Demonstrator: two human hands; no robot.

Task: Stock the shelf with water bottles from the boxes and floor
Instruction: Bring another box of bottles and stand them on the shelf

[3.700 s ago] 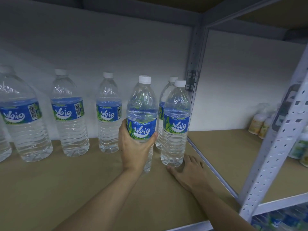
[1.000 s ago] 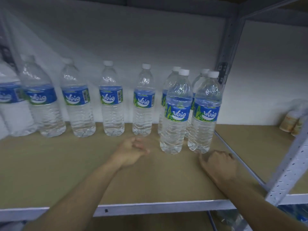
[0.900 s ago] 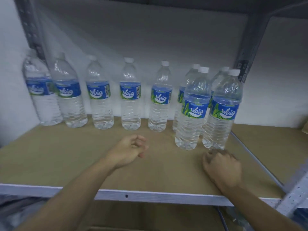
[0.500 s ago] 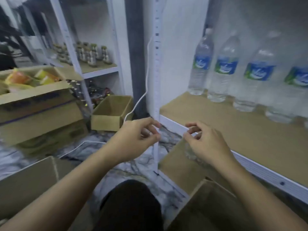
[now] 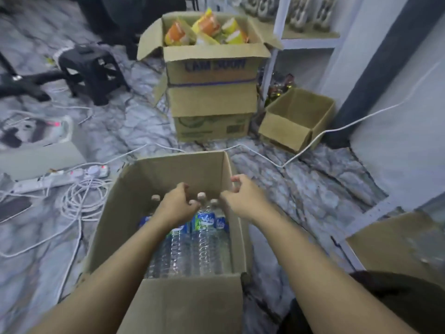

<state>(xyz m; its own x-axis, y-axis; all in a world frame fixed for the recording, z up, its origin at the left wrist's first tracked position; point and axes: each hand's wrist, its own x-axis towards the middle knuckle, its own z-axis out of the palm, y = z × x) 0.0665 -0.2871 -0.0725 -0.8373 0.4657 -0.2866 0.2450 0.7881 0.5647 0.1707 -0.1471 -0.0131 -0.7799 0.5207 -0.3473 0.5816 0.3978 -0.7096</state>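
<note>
Bottles (image 5: pixel 204 237) are standing in the box (image 5: pixel 168 172), right hand (image 5: pixel 240 201) hovering loosely curled and empty, left hand (image 5: pixel 178 207) curling, its grasp unclear.

A black stool (image 5: pixel 92 68) stands at left. A power strip (image 5: pixel 48 180) lies beside a coiled white cable (image 5: pixel 84 196). Orange and yellow packets (image 5: pixel 204 30) fill the top of three stacked cartons (image 5: pixel 212 68); a small open carton (image 5: pixel 296 119) sits just beside them.

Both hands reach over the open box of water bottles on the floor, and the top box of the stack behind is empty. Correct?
No. The head view shows the top box holding orange and yellow packets, not empty. The left hand and right hand do reach over the open box of water bottles.
</note>
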